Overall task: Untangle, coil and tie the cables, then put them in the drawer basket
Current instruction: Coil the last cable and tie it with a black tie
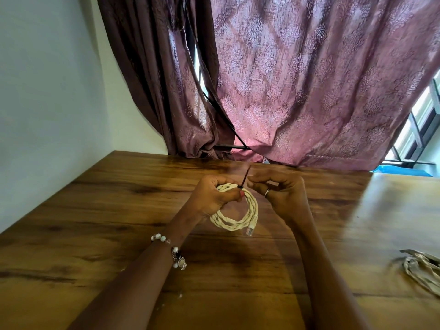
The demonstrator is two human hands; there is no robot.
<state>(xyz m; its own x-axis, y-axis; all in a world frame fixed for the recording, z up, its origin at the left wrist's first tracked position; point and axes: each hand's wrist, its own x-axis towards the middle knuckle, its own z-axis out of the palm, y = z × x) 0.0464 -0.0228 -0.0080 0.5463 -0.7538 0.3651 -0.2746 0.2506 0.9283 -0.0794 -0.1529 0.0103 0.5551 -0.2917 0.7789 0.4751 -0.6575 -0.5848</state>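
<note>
Wooden table (95,234) fills the lower half of the view, w/ a white wall (47,91) on the left and a purple patterned curtain (309,79) hanging behind the far edge; a strip of window (426,115) shows at the right where the curtain stops. Both forearms reach in from the bottom, hands meeting above the table approx. mid-frame. At the right edge, lying on the table well apart from the hands, is a second cable bundle (421,272), pale, partly cut off by the frame. Left hand (214,198) has its fingers curled round the top of a coiled white cable (235,215), which hangs below the hand as a neat multi-strand loop held clear of the table top; its clear plug connector (251,225) dangles at the loop's lower right. Right hand (281,194) is just beside the left, fingers bent, fingertips pinching at a thin dark tie (245,178) that sticks up from the coil btwn the two hands; how firm the pinch is, can't tell exactly. Tie's lower end sits at the coil by the left thumb. A beaded bracelet (175,253) circles the left wrist, and a ring (267,193) is on a right-hand finger.
</note>
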